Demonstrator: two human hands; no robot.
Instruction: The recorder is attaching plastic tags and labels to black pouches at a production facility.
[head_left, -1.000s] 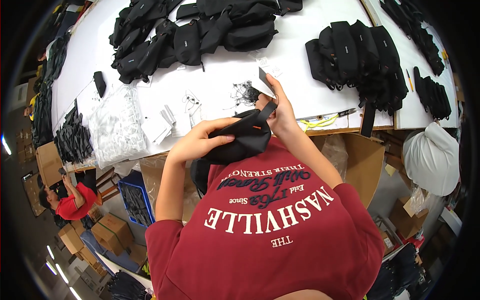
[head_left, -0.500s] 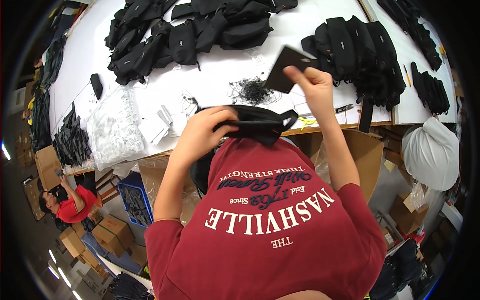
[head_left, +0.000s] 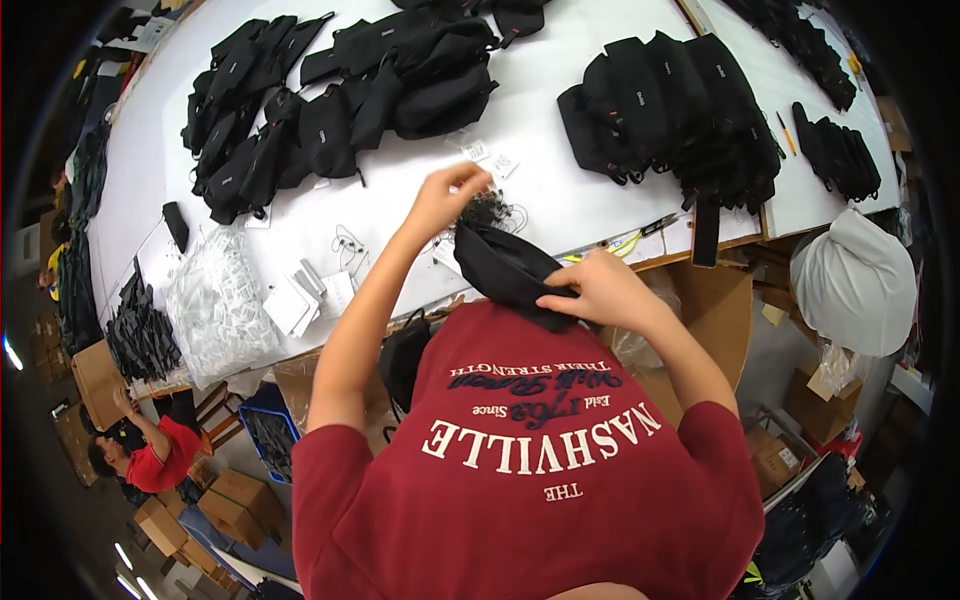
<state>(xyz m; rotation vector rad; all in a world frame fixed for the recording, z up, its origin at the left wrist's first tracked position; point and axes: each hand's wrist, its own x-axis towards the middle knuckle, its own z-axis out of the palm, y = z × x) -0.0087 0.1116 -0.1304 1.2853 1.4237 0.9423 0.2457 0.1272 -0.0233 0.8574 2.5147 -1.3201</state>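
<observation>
Holding black pouch (head_left: 510,268) in R hand (head_left: 600,290), grip closed; L hand (head_left: 445,195) pinching cord bundle (head_left: 487,212) on tabletop (head_left: 560,190). Risk: cords snag, pouch slips off edge.

Head-worn fisheye, steeply down over worktable (head_left: 560,190)

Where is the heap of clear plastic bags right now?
The clear plastic bags lie on the white table at the person's left, near its front edge, between a stack of black pouches and some white tags.
</observation>
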